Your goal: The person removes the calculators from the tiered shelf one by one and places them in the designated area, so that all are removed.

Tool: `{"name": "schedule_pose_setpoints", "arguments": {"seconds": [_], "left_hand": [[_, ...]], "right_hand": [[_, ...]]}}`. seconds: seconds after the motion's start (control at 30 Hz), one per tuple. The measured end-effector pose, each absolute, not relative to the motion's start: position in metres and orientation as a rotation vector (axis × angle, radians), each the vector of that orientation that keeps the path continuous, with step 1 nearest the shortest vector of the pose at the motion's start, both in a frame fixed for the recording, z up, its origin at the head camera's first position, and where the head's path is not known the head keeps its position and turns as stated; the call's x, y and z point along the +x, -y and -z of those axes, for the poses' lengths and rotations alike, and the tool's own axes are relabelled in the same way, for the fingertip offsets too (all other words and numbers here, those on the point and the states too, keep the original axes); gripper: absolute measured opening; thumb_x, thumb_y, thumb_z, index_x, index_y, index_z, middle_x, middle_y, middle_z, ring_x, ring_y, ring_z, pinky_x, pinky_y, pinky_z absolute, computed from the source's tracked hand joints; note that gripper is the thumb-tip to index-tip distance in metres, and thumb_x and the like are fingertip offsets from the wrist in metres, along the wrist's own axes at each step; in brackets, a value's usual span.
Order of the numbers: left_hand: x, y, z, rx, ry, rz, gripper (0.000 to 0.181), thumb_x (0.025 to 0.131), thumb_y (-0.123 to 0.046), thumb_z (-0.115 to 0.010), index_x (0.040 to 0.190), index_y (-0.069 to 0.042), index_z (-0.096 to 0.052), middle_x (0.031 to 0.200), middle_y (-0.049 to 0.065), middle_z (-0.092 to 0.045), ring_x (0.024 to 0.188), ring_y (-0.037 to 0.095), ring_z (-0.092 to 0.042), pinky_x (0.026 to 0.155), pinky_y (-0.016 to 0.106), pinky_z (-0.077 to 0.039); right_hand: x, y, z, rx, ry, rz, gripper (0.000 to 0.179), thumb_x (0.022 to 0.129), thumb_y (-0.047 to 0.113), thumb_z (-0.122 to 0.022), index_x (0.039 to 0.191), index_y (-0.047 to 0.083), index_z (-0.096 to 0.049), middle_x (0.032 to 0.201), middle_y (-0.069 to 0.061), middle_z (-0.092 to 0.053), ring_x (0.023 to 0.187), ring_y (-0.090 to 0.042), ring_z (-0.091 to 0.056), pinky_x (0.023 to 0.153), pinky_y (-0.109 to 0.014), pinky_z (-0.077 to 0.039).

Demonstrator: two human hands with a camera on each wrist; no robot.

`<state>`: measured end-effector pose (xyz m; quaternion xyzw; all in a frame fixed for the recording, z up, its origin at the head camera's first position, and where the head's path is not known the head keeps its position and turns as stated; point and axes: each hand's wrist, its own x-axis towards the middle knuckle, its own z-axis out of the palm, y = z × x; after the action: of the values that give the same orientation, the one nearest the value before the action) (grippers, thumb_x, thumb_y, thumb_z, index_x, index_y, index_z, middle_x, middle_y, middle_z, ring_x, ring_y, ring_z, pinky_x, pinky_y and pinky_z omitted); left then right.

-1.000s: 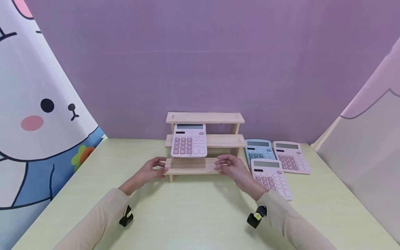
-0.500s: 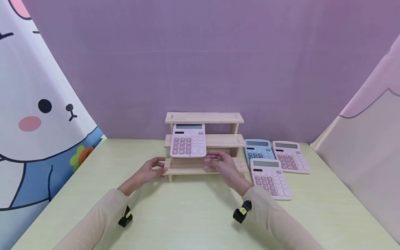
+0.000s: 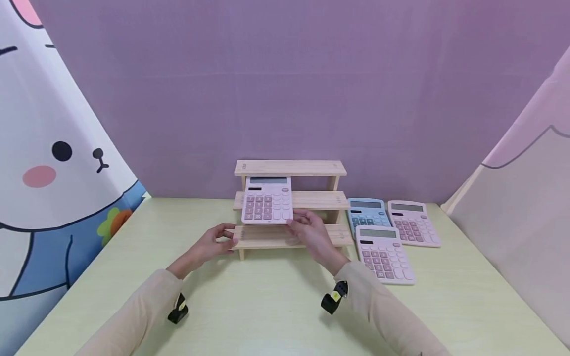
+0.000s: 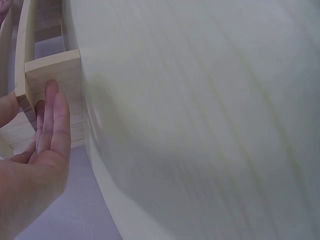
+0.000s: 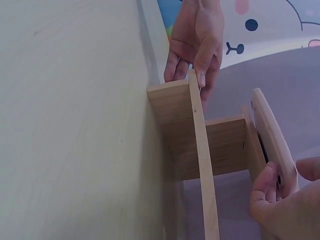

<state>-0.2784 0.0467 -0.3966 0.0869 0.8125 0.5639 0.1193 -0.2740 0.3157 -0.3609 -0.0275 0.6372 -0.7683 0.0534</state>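
Note:
A three-step wooden stand stands at the middle of the table. My left hand grips the left end of its lowest step; the left wrist view has the fingers along the side support and the thumb on the board's end. A pink calculator leans face outward on the middle step, left of centre. At its lower right corner my right hand pinches it, thumb in front. From the right wrist view, fingers reach behind the calculator's lower edge.
Right of the stand, a blue calculator and a pink calculator lie side by side on the table. Another pink calculator lies in front, overlapping the blue one. A purple backdrop rises behind.
My right hand has left the right part of the lowest step, moved left and up, and taken hold of the leaning calculator's corner. The left hand stays on the stand.

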Motion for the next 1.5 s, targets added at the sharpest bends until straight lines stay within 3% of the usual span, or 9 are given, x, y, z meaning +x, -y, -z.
{"name": "schedule_pose_setpoints", "arguments": {"seconds": [0.37, 1.0, 1.5], "left_hand": [[-0.2785, -0.0473, 0.3966, 0.248, -2.374, -1.648, 0.056, 0.088, -0.008, -0.057, 0.136, 0.005, -0.030, 0.116, 0.025, -0.047, 0.087, 0.016, -0.059, 0.083, 0.037, -0.056], [-0.2788, -0.0469, 0.3963, 0.225, -2.386, -1.620, 0.056, 0.088, -0.010, -0.058, 0.136, 0.003, -0.031, 0.116, 0.022, -0.046, 0.086, 0.015, -0.058, 0.083, 0.036, -0.056], [-0.2763, -0.0464, 0.3928, 0.252, -2.352, -1.639, 0.058, 0.089, -0.011, -0.057, 0.137, 0.004, -0.029, 0.116, 0.023, -0.045, 0.087, 0.015, -0.059, 0.086, 0.038, -0.055]], "right_hand": [[-0.2746, -0.3122, 0.3580, -0.049, -1.873, 2.387, 0.041, 0.086, -0.006, -0.053, 0.126, -0.001, -0.044, 0.116, -0.020, -0.054, 0.086, -0.013, -0.061, 0.092, -0.034, -0.052], [-0.2767, -0.3054, 0.3565, 0.049, -1.851, 2.460, 0.041, 0.084, -0.011, -0.052, 0.124, -0.005, -0.045, 0.103, -0.015, -0.057, 0.075, -0.012, -0.058, 0.071, -0.021, -0.052], [-0.2725, -0.3069, 0.3538, 0.022, -1.705, 2.546, 0.041, 0.083, -0.013, -0.050, 0.123, -0.008, -0.043, 0.092, -0.007, -0.056, 0.072, -0.012, -0.056, 0.066, -0.018, -0.051]]}}
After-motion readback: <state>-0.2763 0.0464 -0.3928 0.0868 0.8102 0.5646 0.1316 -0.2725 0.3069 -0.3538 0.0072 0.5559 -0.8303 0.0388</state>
